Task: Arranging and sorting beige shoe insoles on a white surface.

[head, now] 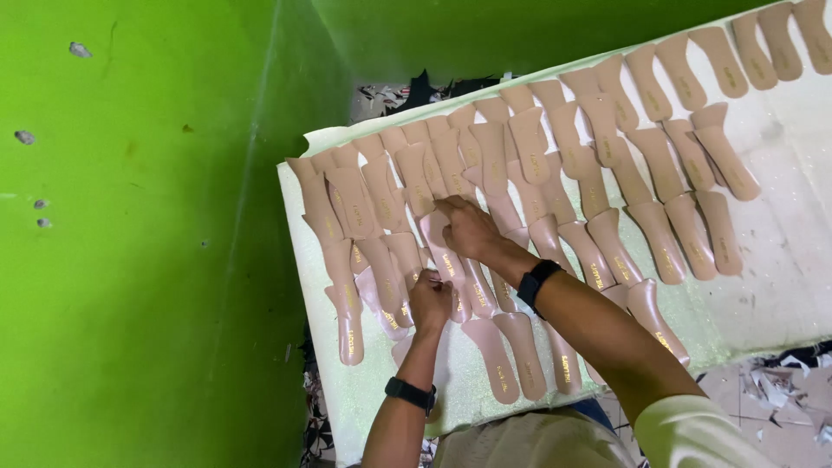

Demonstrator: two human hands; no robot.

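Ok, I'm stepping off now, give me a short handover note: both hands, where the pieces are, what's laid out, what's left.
Left hand: fingers curled on a pinkish insole piece near the front edge of the white foam board; whether it is gripped cannot be told.
Right hand: fingertips pressed flat on the overlapping tan insole pieces mid-board, holding nothing.
Done: overlapping rows of pieces run from the board's left end up to its far right end.
Left: a bare foam patch on the right, near side; the cluster under the hands looks less even than the far rows.
The green wall stands at the left.
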